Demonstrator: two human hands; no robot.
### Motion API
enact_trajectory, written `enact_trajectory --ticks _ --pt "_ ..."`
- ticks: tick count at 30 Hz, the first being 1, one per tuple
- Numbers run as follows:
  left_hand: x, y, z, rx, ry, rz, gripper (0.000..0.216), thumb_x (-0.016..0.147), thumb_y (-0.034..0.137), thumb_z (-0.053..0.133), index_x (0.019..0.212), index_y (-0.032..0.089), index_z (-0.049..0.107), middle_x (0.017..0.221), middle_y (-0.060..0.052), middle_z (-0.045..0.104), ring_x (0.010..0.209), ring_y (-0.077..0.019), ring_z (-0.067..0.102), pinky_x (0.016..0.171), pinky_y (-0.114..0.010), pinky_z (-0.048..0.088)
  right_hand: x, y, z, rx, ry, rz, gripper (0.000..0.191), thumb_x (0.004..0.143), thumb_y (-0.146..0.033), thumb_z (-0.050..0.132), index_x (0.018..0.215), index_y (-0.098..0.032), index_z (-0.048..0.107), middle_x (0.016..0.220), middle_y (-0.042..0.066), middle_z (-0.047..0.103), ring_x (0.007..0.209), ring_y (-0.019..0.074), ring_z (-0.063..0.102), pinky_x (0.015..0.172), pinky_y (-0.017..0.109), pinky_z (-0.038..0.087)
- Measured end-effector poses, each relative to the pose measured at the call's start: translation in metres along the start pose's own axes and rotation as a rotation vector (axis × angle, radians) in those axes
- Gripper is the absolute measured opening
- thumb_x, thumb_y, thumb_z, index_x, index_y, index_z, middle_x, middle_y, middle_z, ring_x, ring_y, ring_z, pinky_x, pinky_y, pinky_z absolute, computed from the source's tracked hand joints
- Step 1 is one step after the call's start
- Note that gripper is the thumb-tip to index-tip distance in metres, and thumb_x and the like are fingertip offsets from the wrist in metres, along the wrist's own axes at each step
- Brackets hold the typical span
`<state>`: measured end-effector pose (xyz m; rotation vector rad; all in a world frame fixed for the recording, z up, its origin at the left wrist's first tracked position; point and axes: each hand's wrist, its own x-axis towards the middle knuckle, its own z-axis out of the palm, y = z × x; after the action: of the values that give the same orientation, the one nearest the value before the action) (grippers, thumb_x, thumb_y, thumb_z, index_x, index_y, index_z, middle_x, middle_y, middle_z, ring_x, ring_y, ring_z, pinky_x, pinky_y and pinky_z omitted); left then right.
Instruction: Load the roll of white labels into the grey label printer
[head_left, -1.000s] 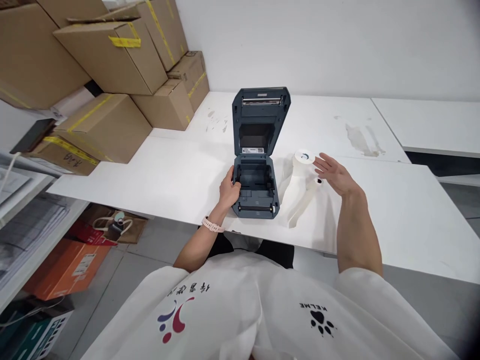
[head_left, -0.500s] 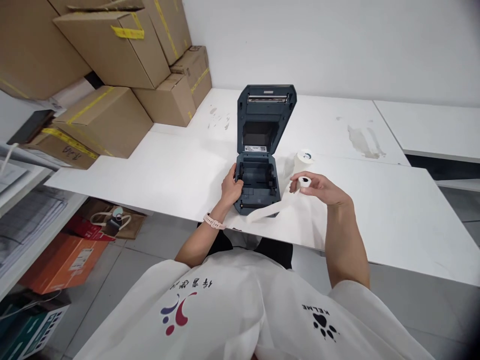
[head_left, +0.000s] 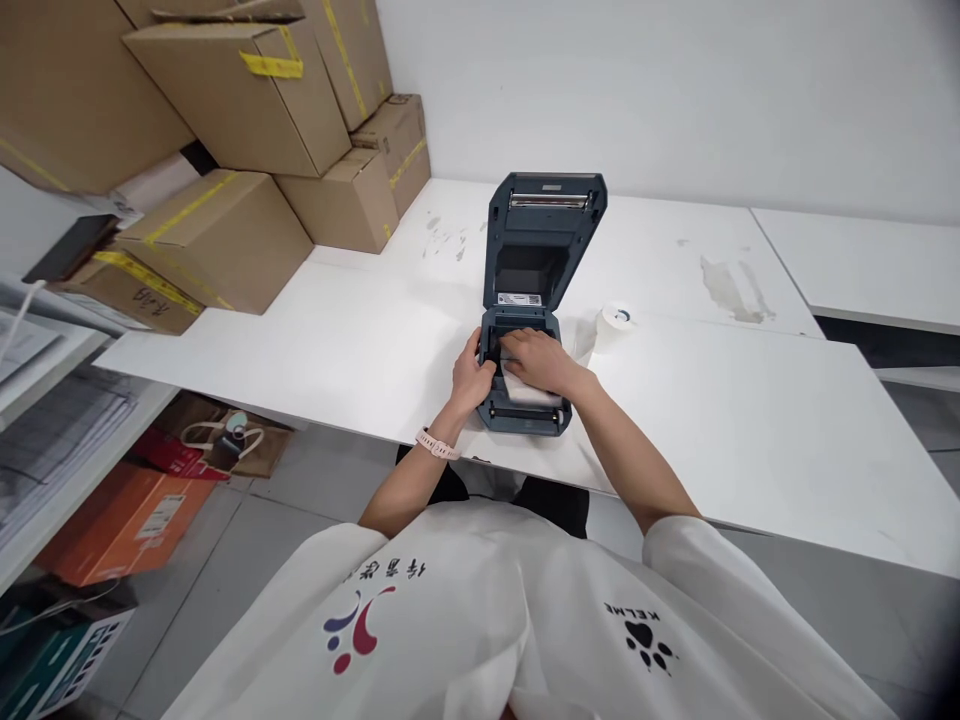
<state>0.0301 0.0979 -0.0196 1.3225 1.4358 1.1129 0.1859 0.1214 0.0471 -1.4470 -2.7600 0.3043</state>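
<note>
A dark blue-grey label printer [head_left: 541, 250] stands on the white table [head_left: 360, 340] with its lid raised. My left hand [head_left: 474, 378] grips the left side of the printer's open base. My right hand [head_left: 534, 358] is inside the open bay, fingers curled over a small white paper roll whose loose strip [head_left: 529, 392] lies across the bay toward the front. A second white roll [head_left: 613, 326] stands upright on the table just right of the printer.
Stacked cardboard boxes [head_left: 247, 120] with yellow tape fill the table's back left. A shelf [head_left: 45, 400] with papers stands at the left, with an orange box [head_left: 127, 520] and a bag [head_left: 225, 445] on the floor below. Another white table [head_left: 862, 265] adjoins at the right.
My right hand picked the small roll off the table at the right and carried it left into the printer's bay. The long loose strip left the table. My left hand stayed on the printer.
</note>
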Motion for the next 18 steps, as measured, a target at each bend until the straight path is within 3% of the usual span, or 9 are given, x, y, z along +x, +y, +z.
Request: enact_trajectory --ticks 3,8,12,18 --pt "-0.003 0.003 0.000 -0.030 -0.006 0.000 0.079 0.078 0.013 0.053 0.156 0.022 0.044 0.160 -0.009 0.053 0.147 -0.0298 0.050 0.123 -0.046 0.041 -0.042 -0.007 0.009 0.119 0.160 -0.063 0.037 0.102 -0.022 0.046 0.132 -0.014 0.068 0.136 0.015 0.071 0.124 0.0340 0.064 0.103 0.050 0.054" --pt "-0.007 0.009 -0.001 -0.076 -0.025 0.002 0.075 0.081 0.015 0.053 0.155 0.021 0.042 0.160 -0.010 0.051 0.147 -0.0277 0.050 0.119 -0.042 0.044 -0.095 -0.029 0.043 0.278 0.428 -0.055 0.037 0.106 -0.029 0.045 0.132 -0.022 0.071 0.139 0.012 0.071 0.129 0.0333 0.065 0.106 0.056 0.055" --pt "-0.006 0.010 -0.001 -0.096 -0.037 -0.011 0.076 0.083 0.018 0.056 0.157 0.022 0.039 0.162 -0.011 0.048 0.149 -0.0280 0.047 0.119 -0.041 0.044 -0.105 -0.045 0.066 0.287 0.529 -0.007 0.037 0.106 -0.030 0.048 0.138 -0.026 0.067 0.145 0.010 0.067 0.138 0.0313 0.060 0.115 0.058 0.049" --pt "-0.007 0.011 0.000 -0.108 -0.030 -0.016 0.076 0.083 0.020 0.059 0.157 0.024 0.039 0.163 -0.011 0.047 0.150 -0.0297 0.046 0.120 -0.043 0.044 -0.107 -0.050 0.070 0.281 0.564 0.028 0.036 0.105 -0.032 0.051 0.139 -0.031 0.066 0.146 0.006 0.067 0.137 0.0307 0.062 0.116 0.060 0.046"
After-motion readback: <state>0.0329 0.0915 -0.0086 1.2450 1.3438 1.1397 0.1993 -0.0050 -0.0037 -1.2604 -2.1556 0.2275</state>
